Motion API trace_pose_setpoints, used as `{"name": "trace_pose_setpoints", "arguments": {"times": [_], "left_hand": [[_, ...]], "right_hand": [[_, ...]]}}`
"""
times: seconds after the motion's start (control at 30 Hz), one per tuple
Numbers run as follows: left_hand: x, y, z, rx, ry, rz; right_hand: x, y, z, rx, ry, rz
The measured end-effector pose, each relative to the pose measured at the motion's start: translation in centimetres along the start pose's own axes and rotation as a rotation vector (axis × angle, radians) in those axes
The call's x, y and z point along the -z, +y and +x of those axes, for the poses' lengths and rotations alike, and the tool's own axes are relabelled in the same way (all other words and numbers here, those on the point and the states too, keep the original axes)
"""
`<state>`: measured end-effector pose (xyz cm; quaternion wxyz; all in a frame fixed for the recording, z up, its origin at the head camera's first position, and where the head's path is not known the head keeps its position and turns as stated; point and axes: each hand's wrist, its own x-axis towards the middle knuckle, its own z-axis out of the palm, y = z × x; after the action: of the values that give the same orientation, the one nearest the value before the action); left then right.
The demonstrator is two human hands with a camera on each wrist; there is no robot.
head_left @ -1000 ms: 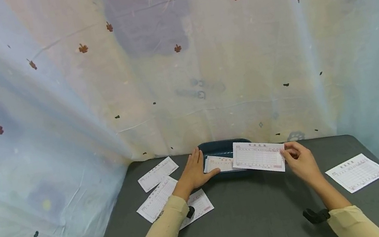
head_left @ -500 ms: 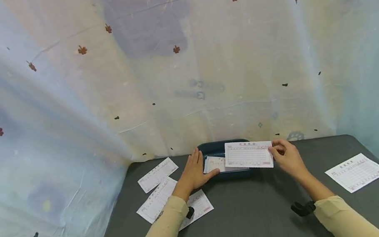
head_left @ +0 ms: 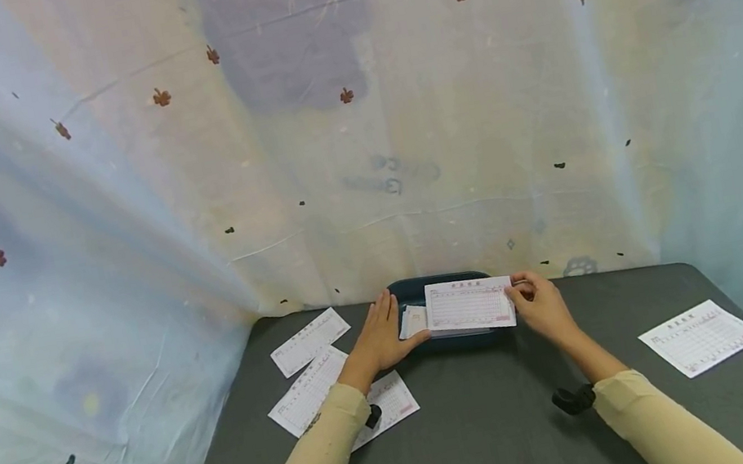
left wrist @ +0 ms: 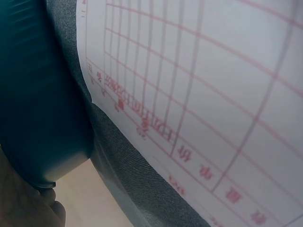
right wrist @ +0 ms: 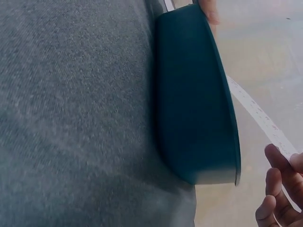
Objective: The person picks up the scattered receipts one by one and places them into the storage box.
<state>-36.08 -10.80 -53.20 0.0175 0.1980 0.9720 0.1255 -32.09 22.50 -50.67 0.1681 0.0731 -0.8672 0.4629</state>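
At the back of the table sits a dark teal tray (head_left: 465,341) with paper slips (head_left: 413,321) lying in it. My left hand (head_left: 379,340) rests on the tray's left end, fingers straight, thumb over the front rim. Its fingers (left wrist: 45,201) also show at the rim in the left wrist view. With thumb and fingers, my right hand (head_left: 543,307) pinches the right edge of a white printed form (head_left: 470,304) with red lines. This form is above the tray, overlapping the slips inside. The right wrist view shows the form (right wrist: 260,116) tilted over the tray wall (right wrist: 194,94).
Left of the tray lie printed forms: one at the back (head_left: 311,340), another (head_left: 306,393) in the middle, and a third (head_left: 390,404) partly under the left forearm. A further form (head_left: 702,338) lies at the table's right. A patterned curtain (head_left: 399,136) hangs behind the table (head_left: 482,436).
My right hand has moved left with the form, bringing it from the tray's right end to over its middle. My left hand has stayed in place.
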Motion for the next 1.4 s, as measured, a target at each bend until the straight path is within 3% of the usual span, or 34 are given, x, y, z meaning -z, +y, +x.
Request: {"name": "trace_pose_setpoints", "arguments": {"times": [0.53,0.73,0.97,1.4], "left_hand": [[0.1,0.1,-0.1,0.002,0.003,-0.014],[-0.5,-0.4,0.6,0.003,-0.015,-0.007],[0.1,0.1,0.0,-0.007,0.011,-0.008],[-0.2,-0.2,0.0,-0.019,0.014,-0.005]], "right_hand": [[-2.7,-0.9,1.2,-0.018,-0.054,-0.010],[-3.0,-1.1,1.2,-0.008,-0.081,-0.011],[-3.3,-0.9,1.4,0.012,-0.101,-0.033],[-3.6,-1.0,1.4,0.000,-0.158,-0.039]]}}
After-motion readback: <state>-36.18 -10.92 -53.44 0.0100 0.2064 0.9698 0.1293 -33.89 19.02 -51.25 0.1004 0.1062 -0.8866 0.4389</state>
